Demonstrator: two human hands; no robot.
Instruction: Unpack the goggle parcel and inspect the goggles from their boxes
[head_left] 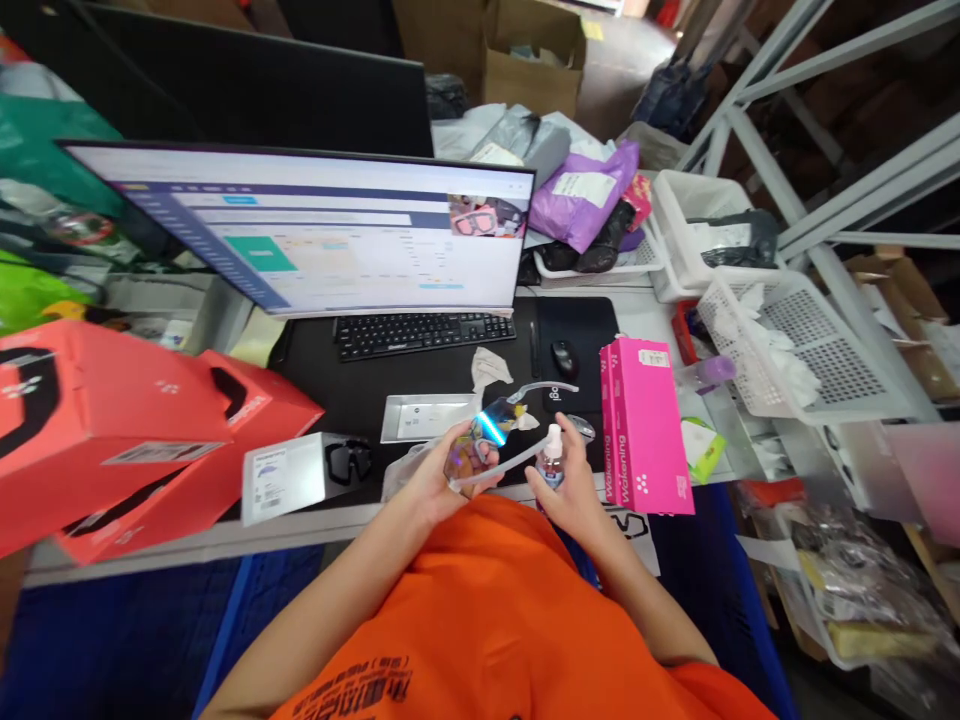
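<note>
My left hand [442, 470] grips a pair of sunglasses [491, 430] with a mirrored lens and pale clear temples, unfolded above the desk's front edge. In my right hand [574, 490] is a small spray bottle [552, 460] with a white top, upright just right of the glasses. One temple reaches across toward the bottle. Behind the right fingers, a second clear-looking item [581, 428] lies on the desk, partly hidden. Beyond the glasses rest a crumpled tissue [491, 368] and an open white box [427, 416] with a printed card in it.
A monitor [322, 235], a keyboard [427, 335] and a mouse [564, 357] stand ahead. Large coral boxes [180, 440] and a white glasses box [283, 478] are at left. Pink boxes [646, 430], white baskets [806, 335] and a purple parcel [581, 195] occupy the right.
</note>
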